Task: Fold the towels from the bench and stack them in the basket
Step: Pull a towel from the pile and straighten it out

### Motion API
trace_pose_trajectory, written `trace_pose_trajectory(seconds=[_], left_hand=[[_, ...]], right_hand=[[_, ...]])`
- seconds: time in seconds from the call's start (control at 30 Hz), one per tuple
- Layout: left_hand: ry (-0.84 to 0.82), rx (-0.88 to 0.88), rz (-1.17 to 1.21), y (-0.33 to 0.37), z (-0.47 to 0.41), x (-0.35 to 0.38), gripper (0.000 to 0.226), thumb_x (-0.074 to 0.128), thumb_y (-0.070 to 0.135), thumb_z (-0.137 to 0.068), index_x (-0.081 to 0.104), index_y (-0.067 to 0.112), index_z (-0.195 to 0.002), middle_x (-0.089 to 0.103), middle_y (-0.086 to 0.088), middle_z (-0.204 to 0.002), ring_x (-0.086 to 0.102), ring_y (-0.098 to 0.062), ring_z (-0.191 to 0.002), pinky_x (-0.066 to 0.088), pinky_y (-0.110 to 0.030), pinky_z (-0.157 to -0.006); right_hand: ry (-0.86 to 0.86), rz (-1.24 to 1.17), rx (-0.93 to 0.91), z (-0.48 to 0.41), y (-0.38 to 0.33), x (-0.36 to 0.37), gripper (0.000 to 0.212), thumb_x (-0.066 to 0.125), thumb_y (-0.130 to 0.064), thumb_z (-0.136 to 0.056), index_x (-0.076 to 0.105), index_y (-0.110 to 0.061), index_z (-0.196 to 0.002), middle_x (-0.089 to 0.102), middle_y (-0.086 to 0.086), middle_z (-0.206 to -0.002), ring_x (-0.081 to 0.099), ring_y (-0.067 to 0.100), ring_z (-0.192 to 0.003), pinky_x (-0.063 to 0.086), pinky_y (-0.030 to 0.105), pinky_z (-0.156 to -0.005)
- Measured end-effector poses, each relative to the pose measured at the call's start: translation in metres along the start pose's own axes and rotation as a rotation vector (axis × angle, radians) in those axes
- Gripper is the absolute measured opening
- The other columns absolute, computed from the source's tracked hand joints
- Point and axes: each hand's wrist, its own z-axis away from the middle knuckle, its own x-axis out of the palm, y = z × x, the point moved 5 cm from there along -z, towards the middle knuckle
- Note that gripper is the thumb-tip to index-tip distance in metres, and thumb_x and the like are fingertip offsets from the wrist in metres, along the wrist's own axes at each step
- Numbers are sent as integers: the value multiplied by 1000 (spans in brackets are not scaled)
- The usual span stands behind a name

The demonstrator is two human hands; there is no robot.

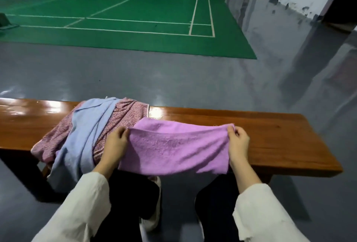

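A purple towel [173,149] lies across the wooden bench [270,141], its near part hanging over the front edge. My left hand [116,141] pinches its upper left corner. My right hand [238,141] pinches its upper right corner, and the top edge sags between the two hands. To the left, a light blue towel [85,137] is draped over a pink patterned towel [123,116] in a loose pile, partly trailing off the bench front. No basket is in view.
The bench's right part [289,145] and far left part [23,118] show bare wood. Grey floor lies beyond, then a green court [135,15] with white lines. My knees in dark trousers [214,203] are under the bench's front edge.
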Motion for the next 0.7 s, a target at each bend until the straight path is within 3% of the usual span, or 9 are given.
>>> trace_pose_trajectory(seconds=[0.1,0.17,0.27,0.4,0.53,0.7], left_hand=[[-85,-2,46,47,-37,0,30,47,9,-98,53,15,-70,50,3,-64,43,-10,-61,37,-21,-57],[-36,-13,167,80,-73,-12,29,45,12,-99,53,16,-72,48,-1,-63,44,-16,-60,48,-30,-62],[121,72,343,131,-122,-47,26,46,21,-97,53,19,-72,53,-3,-71,53,-22,-71,54,-57,-79],[238,226,445,193,-122,-81,23,46,27,-98,57,25,-78,59,1,-80,54,-21,-82,50,-58,-84],[223,326,366,199,-87,-83,20,44,24,-100,58,22,-86,60,-5,-84,60,-24,-82,56,-48,-76],[127,280,160,126,-35,-56,25,48,17,-99,56,22,-76,56,4,-69,50,-12,-64,45,-33,-62]], right_hand=[[41,-49,-73,-37,-49,16,9,52,-6,-96,54,-7,-88,53,3,-77,45,17,-80,36,17,-59],[84,-64,-147,-61,-95,23,9,51,-10,-97,52,-10,-88,52,2,-77,45,16,-78,34,22,-62],[131,-153,-219,-89,-164,23,14,48,-17,-100,51,-13,-86,47,-7,-70,39,2,-63,34,13,-54],[179,-275,-289,-101,-214,8,19,50,-19,-99,53,-20,-80,49,-11,-71,41,-2,-64,36,10,-57],[203,-246,-297,-84,-209,-12,13,48,-23,-100,55,-16,-92,50,-13,-77,43,-3,-69,36,6,-59],[204,-131,-253,-35,-111,-31,8,44,-13,-100,50,-13,-94,51,3,-87,45,12,-82,36,11,-63]])
